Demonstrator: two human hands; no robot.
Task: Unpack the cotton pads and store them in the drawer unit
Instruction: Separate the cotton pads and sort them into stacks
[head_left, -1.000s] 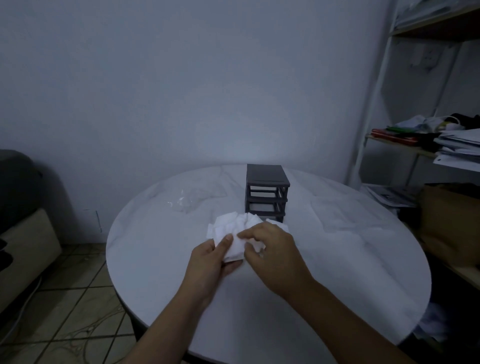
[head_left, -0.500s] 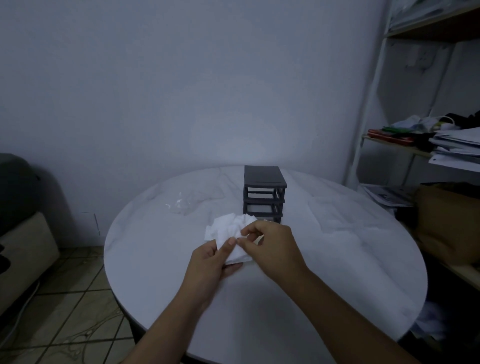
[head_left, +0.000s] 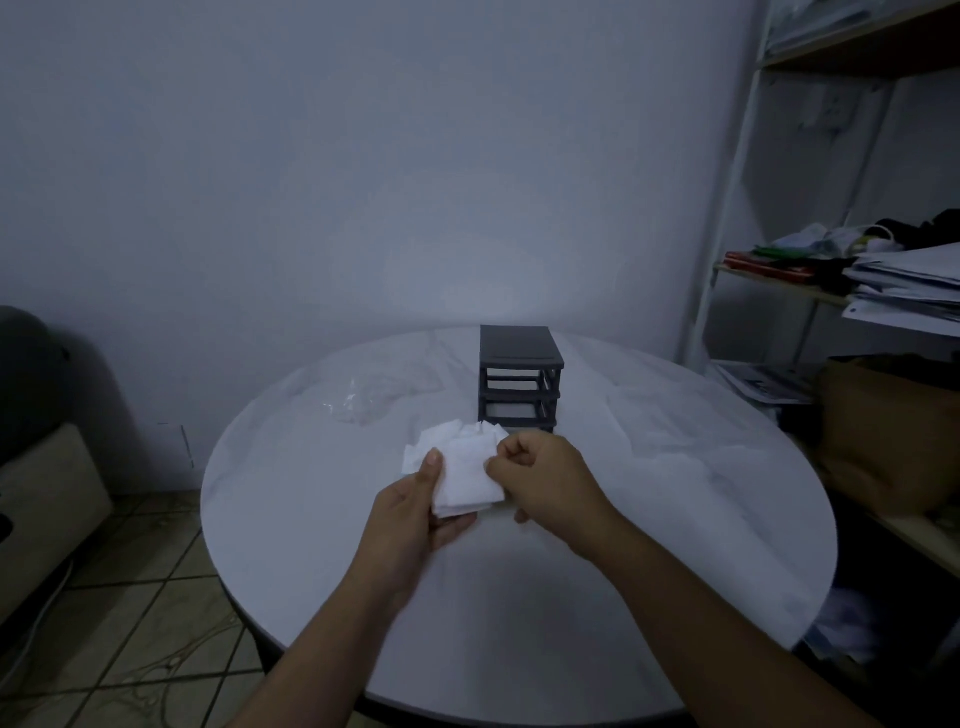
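Note:
A loose stack of white cotton pads (head_left: 464, 470) is held just above the round white table (head_left: 675, 493). My left hand (head_left: 415, 514) grips the stack from below, thumb pressed on its left edge. My right hand (head_left: 545, 480) has curled fingers and pinches the right edge of the pads. Right behind the pads stands the dark grey drawer unit (head_left: 519, 379), its front facing me; its lower part is hidden by the pads and my right hand. An empty clear plastic wrapper (head_left: 358, 405) lies on the table to the left of the unit.
A white metal shelf rack (head_left: 727, 208) with papers and clothes stands at the right, with a brown cardboard box (head_left: 893, 431) beside the table. A beige and dark seat (head_left: 47, 467) is at the far left on the tiled floor.
Both hands have lifted the pads slightly and squared them into a tighter stack. My right hand moved from the top of the pile to its right edge.

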